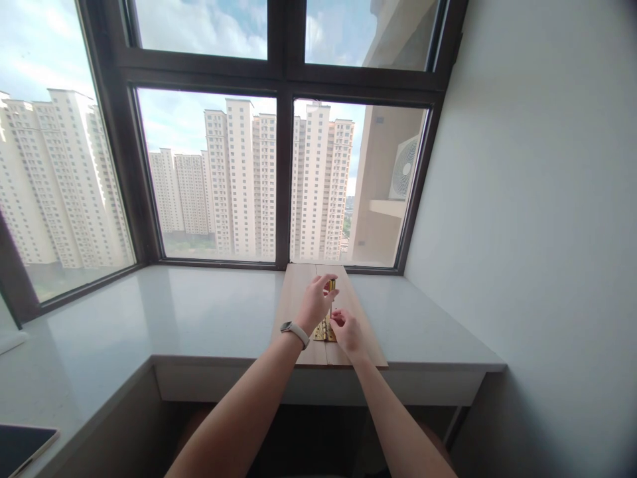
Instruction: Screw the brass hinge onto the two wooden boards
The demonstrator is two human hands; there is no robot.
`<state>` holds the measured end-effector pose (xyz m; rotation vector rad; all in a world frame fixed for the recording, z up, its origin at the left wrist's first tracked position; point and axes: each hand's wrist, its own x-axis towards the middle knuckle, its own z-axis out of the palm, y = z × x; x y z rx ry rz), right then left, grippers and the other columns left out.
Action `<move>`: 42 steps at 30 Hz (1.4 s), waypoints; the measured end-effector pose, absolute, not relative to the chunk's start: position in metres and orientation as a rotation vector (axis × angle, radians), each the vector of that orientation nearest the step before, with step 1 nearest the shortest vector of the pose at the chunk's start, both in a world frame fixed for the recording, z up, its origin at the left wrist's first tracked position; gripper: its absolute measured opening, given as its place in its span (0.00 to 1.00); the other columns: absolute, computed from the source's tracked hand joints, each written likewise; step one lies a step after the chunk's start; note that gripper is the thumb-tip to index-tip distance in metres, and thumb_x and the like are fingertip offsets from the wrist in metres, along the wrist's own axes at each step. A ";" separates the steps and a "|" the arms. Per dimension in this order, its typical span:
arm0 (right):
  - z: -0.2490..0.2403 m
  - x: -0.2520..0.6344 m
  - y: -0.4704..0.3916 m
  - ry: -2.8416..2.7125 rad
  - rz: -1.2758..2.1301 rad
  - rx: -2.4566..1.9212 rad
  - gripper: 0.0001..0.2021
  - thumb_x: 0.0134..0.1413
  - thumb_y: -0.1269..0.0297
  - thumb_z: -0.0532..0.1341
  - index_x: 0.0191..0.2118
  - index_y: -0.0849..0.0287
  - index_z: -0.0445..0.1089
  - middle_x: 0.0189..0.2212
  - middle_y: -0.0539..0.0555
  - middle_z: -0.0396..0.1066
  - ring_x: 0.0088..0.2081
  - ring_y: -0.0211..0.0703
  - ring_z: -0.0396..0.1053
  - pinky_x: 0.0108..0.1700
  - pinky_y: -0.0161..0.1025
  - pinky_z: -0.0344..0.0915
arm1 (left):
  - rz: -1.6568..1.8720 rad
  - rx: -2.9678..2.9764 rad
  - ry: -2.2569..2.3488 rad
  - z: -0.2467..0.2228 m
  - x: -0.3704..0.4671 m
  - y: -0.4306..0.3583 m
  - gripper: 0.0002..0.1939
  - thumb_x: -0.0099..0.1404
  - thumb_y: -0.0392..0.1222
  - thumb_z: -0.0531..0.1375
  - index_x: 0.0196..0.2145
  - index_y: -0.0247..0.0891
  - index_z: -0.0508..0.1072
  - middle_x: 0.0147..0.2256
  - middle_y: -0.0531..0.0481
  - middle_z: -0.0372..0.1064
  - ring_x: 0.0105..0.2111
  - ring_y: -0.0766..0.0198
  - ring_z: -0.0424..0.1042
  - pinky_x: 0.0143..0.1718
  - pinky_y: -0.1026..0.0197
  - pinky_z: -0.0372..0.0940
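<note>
My left hand point(315, 302) is closed around the handle of an upright screwdriver point(332, 285), which looks dark and yellow. Its thin shaft points down at a brass-coloured hinge point(320, 334). Close to the lower end of the shaft, my right hand point(349, 332) has its fingers pinched together; whether they grip the shaft or a small screw is too small to make out. The hinge lies across the seam between two pale wooden boards point(303, 355), partly covered by my hands.
The boards rest on a white counter point(223, 305) below dark-framed windows point(283, 179). A white wall point(522, 186) rises on the right. A flat dark-screened device point(24, 441) lies at the lower left. A light-banded watch point(296, 332) is on my left wrist.
</note>
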<state>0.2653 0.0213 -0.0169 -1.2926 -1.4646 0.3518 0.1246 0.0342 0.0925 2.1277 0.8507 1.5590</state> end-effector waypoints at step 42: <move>0.145 0.274 0.008 -2.027 -0.064 -1.390 0.11 0.59 0.71 0.59 0.42 0.53 0.77 0.36 0.53 0.79 0.38 0.45 0.74 0.43 0.38 0.64 | 0.639 2.456 1.181 0.019 0.075 0.023 0.42 0.59 0.61 0.63 0.67 0.46 0.60 0.67 0.45 0.58 0.67 0.45 0.53 0.66 0.46 0.49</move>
